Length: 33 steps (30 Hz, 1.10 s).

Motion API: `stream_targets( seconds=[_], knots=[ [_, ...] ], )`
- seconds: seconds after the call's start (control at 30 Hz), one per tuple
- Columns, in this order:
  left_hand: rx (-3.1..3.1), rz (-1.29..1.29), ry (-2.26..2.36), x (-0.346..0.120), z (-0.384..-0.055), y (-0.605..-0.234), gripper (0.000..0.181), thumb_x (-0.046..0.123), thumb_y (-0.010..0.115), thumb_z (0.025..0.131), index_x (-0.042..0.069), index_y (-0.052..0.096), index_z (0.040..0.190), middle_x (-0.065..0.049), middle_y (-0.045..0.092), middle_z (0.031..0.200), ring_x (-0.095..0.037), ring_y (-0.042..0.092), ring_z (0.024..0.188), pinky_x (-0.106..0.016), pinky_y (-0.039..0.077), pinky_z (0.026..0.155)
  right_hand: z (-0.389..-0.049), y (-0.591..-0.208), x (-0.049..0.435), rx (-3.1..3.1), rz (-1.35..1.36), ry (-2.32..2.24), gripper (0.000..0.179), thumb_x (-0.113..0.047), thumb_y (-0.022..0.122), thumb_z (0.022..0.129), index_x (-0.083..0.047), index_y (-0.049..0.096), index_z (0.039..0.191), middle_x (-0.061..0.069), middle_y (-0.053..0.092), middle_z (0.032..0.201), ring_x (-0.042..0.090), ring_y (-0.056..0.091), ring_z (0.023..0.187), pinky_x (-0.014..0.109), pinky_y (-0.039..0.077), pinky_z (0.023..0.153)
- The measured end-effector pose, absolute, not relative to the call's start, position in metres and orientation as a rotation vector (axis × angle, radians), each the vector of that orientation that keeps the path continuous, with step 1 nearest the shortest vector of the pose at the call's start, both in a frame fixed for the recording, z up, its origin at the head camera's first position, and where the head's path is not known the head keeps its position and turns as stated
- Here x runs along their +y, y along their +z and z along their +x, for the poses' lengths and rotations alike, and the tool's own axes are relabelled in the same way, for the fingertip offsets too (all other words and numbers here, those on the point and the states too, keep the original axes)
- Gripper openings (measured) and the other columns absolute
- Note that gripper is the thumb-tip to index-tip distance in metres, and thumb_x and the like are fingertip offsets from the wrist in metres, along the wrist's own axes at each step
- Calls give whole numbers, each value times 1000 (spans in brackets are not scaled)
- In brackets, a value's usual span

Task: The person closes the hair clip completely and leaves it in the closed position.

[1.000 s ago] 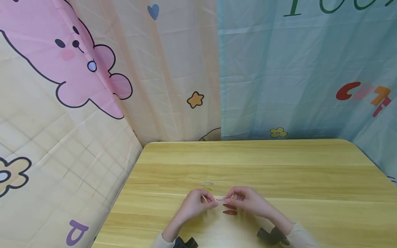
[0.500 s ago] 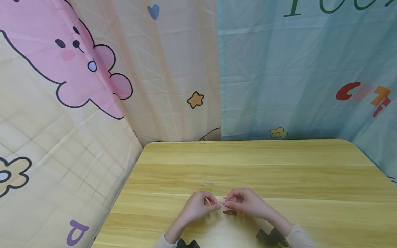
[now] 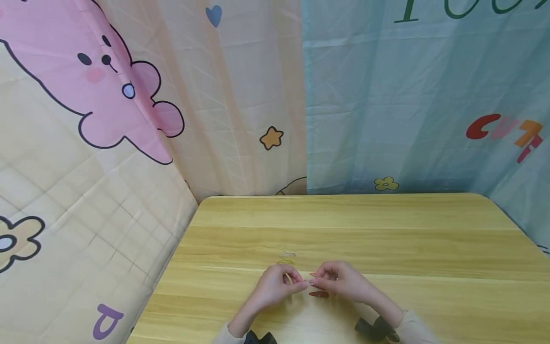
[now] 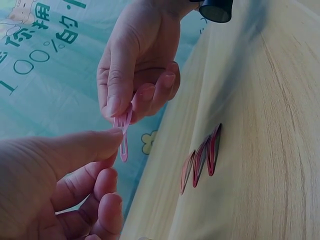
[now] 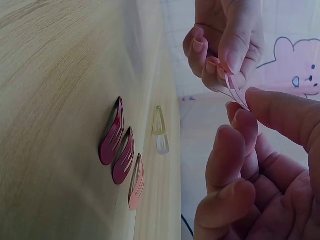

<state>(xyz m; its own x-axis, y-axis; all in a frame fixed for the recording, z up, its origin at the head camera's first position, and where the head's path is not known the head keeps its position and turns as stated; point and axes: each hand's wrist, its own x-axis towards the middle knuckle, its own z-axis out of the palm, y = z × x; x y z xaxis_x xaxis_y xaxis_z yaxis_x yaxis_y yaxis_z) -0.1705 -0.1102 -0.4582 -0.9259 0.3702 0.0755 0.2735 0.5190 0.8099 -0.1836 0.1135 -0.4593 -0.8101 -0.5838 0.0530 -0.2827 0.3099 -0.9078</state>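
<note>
A pink snap hair clip [image 4: 128, 119] is stretched between both hands above the table. My left hand [image 3: 279, 284] pinches one end of it between thumb and forefinger, its other fingers loosely curled. From the other side, my right hand [image 3: 343, 279] pinches the opposite end the same way. In the right wrist view the clip's thin strips stand apart from each other. Below the hands, two dark red snap clips [image 5: 111, 145] and a salmon one [image 5: 135, 195] lie side by side on the wooden table [image 3: 386, 229].
Beyond the left hand lie a yellow snap clip [image 5: 159, 125] and a whitish one [image 5: 163, 145], close together. Printed curtains [image 3: 240, 95] hang behind the table's far edge and along its left side. Dark camera mounts [image 3: 374, 328] sit at the wrists.
My left hand has shifted slightly right and nearer the body, bringing the fingertips of both hands closer together on the pink clip. The right hand has dipped a little, overlapping the upper dark red clip.
</note>
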Motion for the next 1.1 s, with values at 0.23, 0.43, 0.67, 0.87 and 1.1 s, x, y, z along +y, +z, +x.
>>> stream_targets(
  seconds=[0.23, 0.43, 0.67, 0.87, 1.1],
  knots=[
    [2653, 570, 1413, -110, -171, -456, 24, 39, 74, 81, 18, 66, 74, 9, 57, 66, -4, 46, 52, -20, 35, 45, -187, -464, 115, 2291, -756, -1546, 17, -20, 65, 91, -4, 65, 85, 6, 60, 72, 12, 49, 53, 22, 39, 47],
    [2647, 545, 1443, -109, -172, -455, 24, 40, 73, 82, 17, 66, 77, 9, 58, 71, -6, 48, 55, -19, 36, 46, -188, -463, 116, 2303, -735, -1551, 20, -24, 66, 91, -5, 65, 84, 7, 59, 68, 12, 50, 52, 23, 40, 47],
    [2655, 566, 1452, -110, -173, -457, 19, 34, 71, 85, 16, 67, 83, 11, 59, 75, -6, 49, 56, -20, 37, 47, -190, -462, 117, 2328, -766, -1538, 29, -34, 66, 90, -6, 65, 83, 4, 57, 64, 10, 50, 51, 24, 42, 47],
    [2637, 554, 1453, -110, -175, -458, 23, 34, 71, 86, 13, 67, 95, 10, 59, 81, -5, 51, 59, -21, 40, 49, -189, -461, 117, 2332, -759, -1557, 25, -31, 67, 90, -7, 64, 82, 7, 57, 64, 10, 49, 51, 25, 42, 49],
    [2633, 563, 1426, -110, -175, -458, 26, 35, 68, 88, 12, 67, 101, 11, 59, 83, -5, 52, 61, -21, 41, 51, -188, -462, 115, 2376, -719, -1529, 19, -20, 64, 92, -3, 63, 83, 7, 55, 63, 12, 48, 50, 24, 39, 48]
  ],
)
